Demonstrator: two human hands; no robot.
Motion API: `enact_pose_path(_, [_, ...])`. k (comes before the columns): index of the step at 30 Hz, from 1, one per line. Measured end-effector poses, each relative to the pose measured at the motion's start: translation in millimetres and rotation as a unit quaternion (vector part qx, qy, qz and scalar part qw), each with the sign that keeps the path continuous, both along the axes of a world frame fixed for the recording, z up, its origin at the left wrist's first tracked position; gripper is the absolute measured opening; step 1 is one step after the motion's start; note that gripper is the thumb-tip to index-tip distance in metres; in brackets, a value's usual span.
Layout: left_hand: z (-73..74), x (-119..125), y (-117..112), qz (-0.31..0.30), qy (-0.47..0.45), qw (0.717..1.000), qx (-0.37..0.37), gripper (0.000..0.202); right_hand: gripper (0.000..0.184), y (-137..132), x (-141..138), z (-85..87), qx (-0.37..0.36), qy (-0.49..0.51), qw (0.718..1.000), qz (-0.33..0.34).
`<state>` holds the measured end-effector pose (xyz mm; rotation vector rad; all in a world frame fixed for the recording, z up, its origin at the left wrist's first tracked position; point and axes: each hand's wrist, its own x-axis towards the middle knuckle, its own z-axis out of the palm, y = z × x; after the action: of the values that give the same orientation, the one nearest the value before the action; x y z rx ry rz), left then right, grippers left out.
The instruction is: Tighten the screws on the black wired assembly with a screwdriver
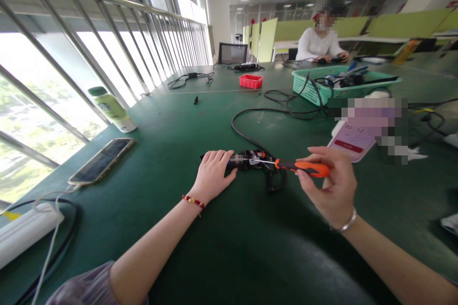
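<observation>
My left hand (213,173) presses down on the left end of a small black device (248,159) with coloured wires, lying on the green table (171,124). My right hand (331,183) grips an orange-handled screwdriver (304,167), held level with its thin metal tip touching the device's right side. A black cable (250,116) runs from the device away across the table and loops below it.
A phone (102,159) on a white charging cord lies at the left, near a green-capped bottle (111,108). A second phone (352,139) rests by my right hand. Farther back are a red tray (251,81), a green basket (324,86) and a seated person (320,40).
</observation>
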<state>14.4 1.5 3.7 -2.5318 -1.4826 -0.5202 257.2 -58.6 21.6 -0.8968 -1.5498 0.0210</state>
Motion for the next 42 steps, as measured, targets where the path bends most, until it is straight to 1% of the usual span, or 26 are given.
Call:
enact_pose_path(2, [-0.2,-0.3,-0.3,0.000,0.000,1.000,-0.002,0.039,0.020,-1.5,0.0,2.8,-0.008,-0.032,0.999,-0.008])
enact_pose_path(3, [-0.3,-0.4,-0.5,-0.001,0.000,1.000,-0.002,0.039,0.018,-2.0,-0.1,3.5,-0.012,-0.039,0.999,-0.010])
enact_pose_path(4, [-0.4,-0.4,-0.5,-0.001,0.000,1.000,-0.002,0.038,0.020,-2.0,-0.1,3.5,-0.015,-0.037,0.999,-0.010])
enact_pose_path(8, [-0.3,-0.3,-0.4,0.000,-0.001,1.000,0.001,0.038,0.048,0.8,0.2,-0.9,0.006,0.006,1.000,0.000])
enact_pose_path(10, [-0.2,-0.2,-0.2,0.000,0.000,1.000,0.001,0.038,0.050,1.6,0.3,-1.9,0.017,0.016,1.000,0.003])
enact_pose_path(12, [0.1,-0.1,-0.1,0.000,0.000,1.000,-0.001,0.039,0.041,0.6,0.2,-0.4,0.010,0.003,1.000,-0.003])
enact_pose_path(14, [0.4,-0.1,0.0,-0.002,0.000,1.000,-0.001,0.038,0.025,-1.5,-0.2,2.3,-0.006,-0.026,1.000,-0.013])
enact_pose_path(15, [0.5,-0.2,0.0,-0.003,0.000,1.000,-0.001,0.038,0.020,-2.4,-0.4,3.3,-0.019,-0.037,0.999,-0.015])
enact_pose_path(16, [0.5,-0.3,0.1,-0.003,-0.001,1.000,0.001,0.038,0.019,-3.0,-0.6,3.7,-0.024,-0.041,0.999,-0.012])
enact_pose_path(18, [0.5,-0.6,0.2,-0.002,-0.001,1.000,0.001,0.038,0.027,-2.6,-0.7,2.6,-0.021,-0.030,0.999,-0.010])
enact_pose_path(20, [0.3,-0.9,0.4,-0.002,-0.001,1.000,0.001,0.038,0.040,-0.8,-0.2,0.0,0.002,-0.009,1.000,-0.011])
enact_pose_path(22, [0.2,-0.8,0.5,-0.002,0.000,1.000,0.001,0.038,0.046,0.7,0.5,-1.7,0.018,0.001,1.000,-0.015])
enact_pose_path(24, [0.2,-0.6,0.4,-0.001,0.002,1.000,0.001,0.038,0.040,0.7,1.2,-1.0,0.007,-0.006,1.000,-0.015])
enact_pose_path(27, [0.2,-0.3,-0.2,-0.001,0.002,1.000,0.000,0.038,0.021,-1.7,1.2,2.6,-0.030,-0.042,0.998,-0.019])
enact_pose_path(29, [0.1,-0.2,-0.8,-0.002,0.002,1.000,-0.001,0.038,0.017,-2.5,0.8,3.6,-0.031,-0.054,0.998,-0.018])
enact_pose_path(30, [0.1,-0.1,-1.0,-0.002,0.001,1.000,-0.001,0.038,0.020,-2.2,0.6,3.3,-0.022,-0.049,0.998,-0.019])
enact_pose_path(33, [0.3,0.1,-1.3,-0.002,-0.002,1.000,-0.001,0.037,0.038,0.1,0.4,0.7,0.008,-0.017,1.000,-0.023])
enact_pose_path(35, [0.5,0.2,-1.1,-0.003,-0.005,1.000,0.002,0.036,0.044,0.9,0.7,-0.3,0.015,-0.007,1.000,-0.023])
enact_pose_path(36, [0.6,0.2,-0.9,-0.003,-0.006,1.000,0.003,0.037,0.041,0.6,0.9,-0.1,0.009,-0.009,1.000,-0.020])
enact_pose_path(40, [1.4,0.5,-0.4,-0.006,-0.005,1.000,0.001,0.037,0.021,-3.0,1.2,3.1,-0.039,-0.052,0.998,-0.024])
enact_pose_path(42, [1.7,0.6,-0.6,-0.005,-0.005,1.000,-0.001,0.037,0.023,-3.4,0.8,3.3,-0.035,-0.052,0.998,-0.021])
